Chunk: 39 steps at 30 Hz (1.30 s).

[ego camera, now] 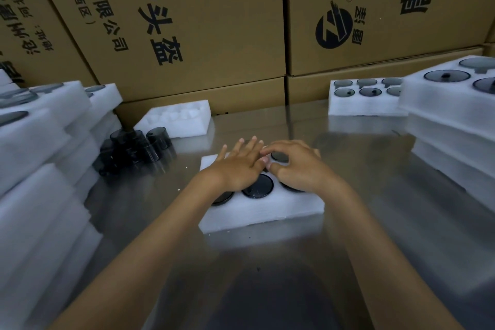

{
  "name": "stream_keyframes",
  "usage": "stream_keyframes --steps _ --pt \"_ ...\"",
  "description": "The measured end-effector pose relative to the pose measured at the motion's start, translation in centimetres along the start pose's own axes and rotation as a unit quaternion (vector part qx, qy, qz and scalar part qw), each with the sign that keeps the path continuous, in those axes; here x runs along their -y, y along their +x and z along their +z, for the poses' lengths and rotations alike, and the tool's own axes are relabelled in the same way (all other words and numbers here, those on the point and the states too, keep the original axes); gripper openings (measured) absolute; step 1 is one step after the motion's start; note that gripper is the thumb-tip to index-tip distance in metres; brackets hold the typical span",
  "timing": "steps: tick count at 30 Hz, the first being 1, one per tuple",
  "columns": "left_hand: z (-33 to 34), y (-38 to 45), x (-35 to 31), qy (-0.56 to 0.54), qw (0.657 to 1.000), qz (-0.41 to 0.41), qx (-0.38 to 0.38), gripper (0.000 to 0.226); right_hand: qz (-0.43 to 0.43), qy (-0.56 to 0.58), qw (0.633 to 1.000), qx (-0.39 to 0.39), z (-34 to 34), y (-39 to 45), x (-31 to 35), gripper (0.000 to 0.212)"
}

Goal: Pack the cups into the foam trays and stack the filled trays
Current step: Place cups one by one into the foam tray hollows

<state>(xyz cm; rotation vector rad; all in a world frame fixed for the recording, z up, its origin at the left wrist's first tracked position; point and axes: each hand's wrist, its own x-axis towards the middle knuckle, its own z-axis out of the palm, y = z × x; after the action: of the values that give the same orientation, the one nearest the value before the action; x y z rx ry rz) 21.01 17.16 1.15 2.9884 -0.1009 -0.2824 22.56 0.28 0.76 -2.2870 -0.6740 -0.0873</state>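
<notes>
Both hands lie on the tray [257, 209]: left hand [237, 169] flat, fingers straight; right hand [297, 166] curled over a cup [279, 156]; boxes [187, 21] read "头盔"

I see a wall of brown cardboard cartons [203, 21] filling the upper half of the frame, printed with large black characters; the carton at upper right [375, 8] carries a round black logo [333, 28]; lower cartons [375, 83] sit beneath them along the back edge. Everything stands on a shiny metal tabletop [267, 276] that spans the lower frame and mirrors the cartons faintly; small dark specks [258, 268] dot it near centre.
</notes>
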Motion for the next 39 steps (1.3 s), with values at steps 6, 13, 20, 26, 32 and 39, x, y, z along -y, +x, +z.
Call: stream_keyframes --steps 6,13,20,26,32,39 --pt "-0.5 -0.4 -0.4 -0.041 0.999 0.002 0.007 0.056 0.025 -0.072 0.995 -0.060 0.2 0.3 0.0 0.030" --pt "-4.2 -0.4 10.1 -0.023 0.947 -0.183 -0.263 0.044 0.027 -0.064 0.995 -0.069 1.6 0.6 -0.4 0.028" --pt "-3.0 -1.7 18.9 0.037 0.922 -0.310 -0.229 0.030 0.033 -0.047 0.995 -0.081 1.8 0.9 -0.7 0.023" --pt "-2.4 -1.1 15.9 -0.093 0.925 -0.230 -0.289 0.023 0.035 -0.036 0.996 -0.075 1.6 0.7 -0.6 0.022" --pt "-4.3 -1.7 10.8 -0.228 0.895 -0.129 -0.361 0.032 0.039 -0.030 0.997 -0.064 1.3 0.5 -0.5 0.023" --pt "-4.8 -3.8 3.7 -0.200 0.929 -0.064 -0.306 0.030 0.041 -0.031 0.997 -0.064 1.3 0.3 -0.4 0.024"
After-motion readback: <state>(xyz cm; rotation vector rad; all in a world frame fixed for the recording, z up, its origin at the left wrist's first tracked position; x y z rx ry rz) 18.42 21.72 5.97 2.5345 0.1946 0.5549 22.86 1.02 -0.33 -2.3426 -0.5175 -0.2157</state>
